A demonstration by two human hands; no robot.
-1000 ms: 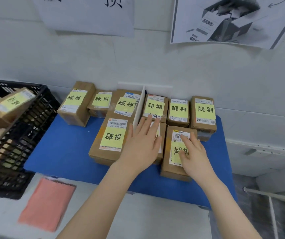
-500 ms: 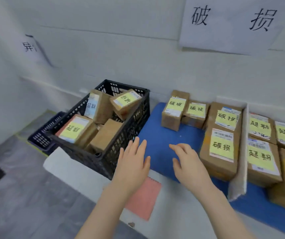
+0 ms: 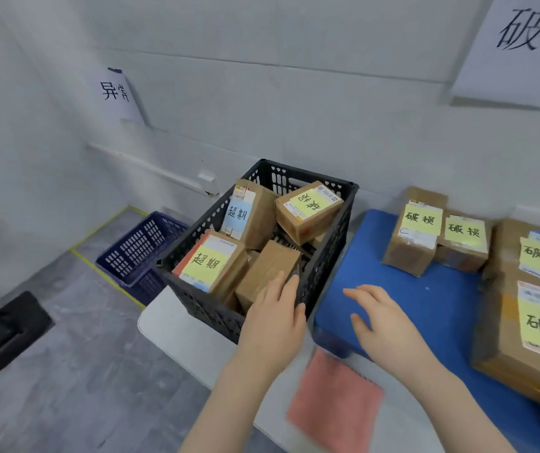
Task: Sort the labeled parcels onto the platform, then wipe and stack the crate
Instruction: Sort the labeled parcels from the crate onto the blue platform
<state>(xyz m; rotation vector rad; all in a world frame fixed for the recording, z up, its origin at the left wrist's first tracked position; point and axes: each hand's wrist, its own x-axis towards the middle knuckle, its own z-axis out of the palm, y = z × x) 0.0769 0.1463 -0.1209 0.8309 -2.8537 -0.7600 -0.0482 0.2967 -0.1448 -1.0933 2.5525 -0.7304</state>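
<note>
I see the blue platform along the wall, with cardboard parcels already sorted on its right part, among them a yellow-labelled one standing near the back. Just left of it, its wall touching the platform's edge, sits the black crate on the white table. It looks like stiff latticed plastic, light by itself, and its rim and side openings should give good holds once it is empty. It is not empty yet: I count at least four parcels inside, tilted against one another.

The plain brown parcel lies nearest me, no label showing. It reads as a rigid taped carton, probably light, with smooth faces that could slip, so I would take it across two opposite sides instead of by a corner. Left of it leans a parcel with a yellow label, and two more lean behind.

The pink cloth, soft and limp, lies flat by the table's near edge, fit for a pinch later.

My left hand reaches over the crate's near corner, fingers loosely together, tips at the plain parcel; I cannot tell if they touch. My right hand hovers over the platform, fingers slightly spread, holding nothing.
</note>
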